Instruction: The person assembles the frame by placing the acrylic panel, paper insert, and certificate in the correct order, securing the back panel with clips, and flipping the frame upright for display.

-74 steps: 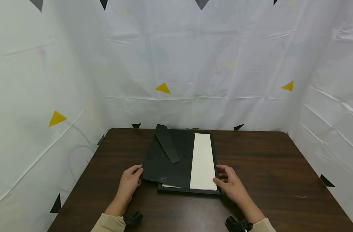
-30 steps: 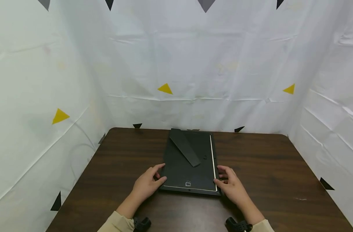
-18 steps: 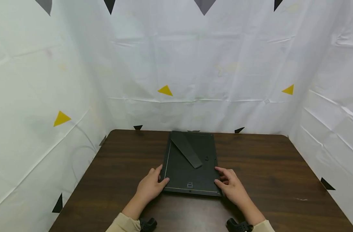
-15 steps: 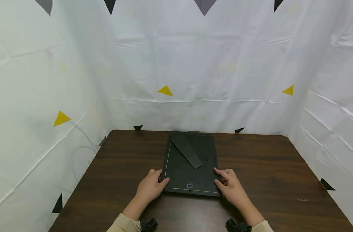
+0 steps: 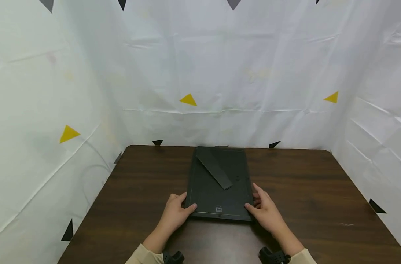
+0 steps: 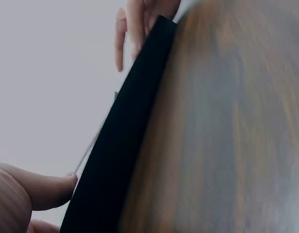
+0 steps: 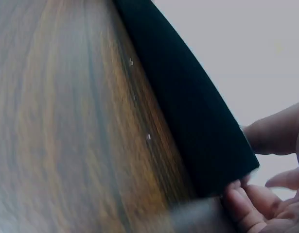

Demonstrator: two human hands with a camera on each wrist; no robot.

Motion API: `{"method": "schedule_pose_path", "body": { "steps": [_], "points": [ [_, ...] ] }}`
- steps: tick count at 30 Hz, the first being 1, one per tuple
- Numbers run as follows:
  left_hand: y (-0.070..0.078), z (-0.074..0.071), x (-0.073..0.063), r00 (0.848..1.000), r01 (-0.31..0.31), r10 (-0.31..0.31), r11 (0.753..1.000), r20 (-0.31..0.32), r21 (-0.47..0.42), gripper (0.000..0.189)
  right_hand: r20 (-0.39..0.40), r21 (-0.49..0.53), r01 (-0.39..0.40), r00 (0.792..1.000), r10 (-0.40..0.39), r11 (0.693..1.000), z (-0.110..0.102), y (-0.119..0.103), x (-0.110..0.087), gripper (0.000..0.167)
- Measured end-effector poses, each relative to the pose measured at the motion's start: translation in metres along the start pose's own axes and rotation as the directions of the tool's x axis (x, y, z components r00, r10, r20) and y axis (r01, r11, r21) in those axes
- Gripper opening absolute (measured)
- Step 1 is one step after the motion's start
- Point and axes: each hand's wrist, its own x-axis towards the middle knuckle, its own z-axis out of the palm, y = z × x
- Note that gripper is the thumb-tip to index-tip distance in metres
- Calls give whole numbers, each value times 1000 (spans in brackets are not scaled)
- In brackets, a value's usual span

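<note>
A black picture frame [image 5: 220,216] lies face down near the back of the table, its short near edge towards me. Its black backing board [image 5: 207,196] sits within the rim, and a slanted easel leg [image 5: 214,168] is attached on top. My left hand [image 5: 175,212] grips the near left side, thumb on the board's edge and fingers down along the outside. At the near right corner my right hand [image 5: 267,212] holds the frame, thumb on top; in the right wrist view its fingertips [image 7: 239,201] curl at the frame's lower edge.
The dark wood table [image 5: 138,183] spreads around the frame. White sheeting [image 5: 154,73] with yellow and black triangles stands along its back and both sides. A black wrist-camera mount [image 5: 273,255] is strapped at each wrist.
The backing board has slid right from a skewed position and now covers the white sheet inside the frame. My left hand moved right with it to the frame's side; the right hand stayed near its corner.
</note>
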Motion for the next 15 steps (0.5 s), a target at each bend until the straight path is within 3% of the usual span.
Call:
{"method": "schedule_pose_path", "body": {
  "steps": [3, 5, 6, 8, 11, 13, 15],
  "points": [
    [1, 1, -2, 999, 33, -30, 988, 20, -153, 71, 15, 95, -91, 996, 90, 991, -3, -1, -3, 88],
    [0, 2, -3, 998, 61, -49, 952, 47, -299, 70, 35, 160, -140, 990, 136, 977, -2, -2, -4, 87],
    [-1, 2, -3, 996, 75, -53, 916, 68, -394, 68, 43, 181, -160, 987, 155, 970, -1, -1, -4, 85],
    [-3, 1, -3, 992, 100, -41, 816, 116, -569, 63, 60, 217, -191, 981, 182, 957, 1, 0, -5, 83],
    [-7, -1, -3, 984, 134, -8, 679, 175, -722, 60, 82, 239, -201, 979, 187, 950, 5, 1, -7, 81],
    [-9, -6, -2, 980, 143, 12, 641, 196, -754, 59, 89, 269, -196, 980, 179, 943, 8, 1, -9, 78],
    [-12, -12, 0, 975, 151, 35, 625, 220, -766, 60, 84, 329, -180, 983, 161, 927, 9, -1, -10, 78]
  ]
}}
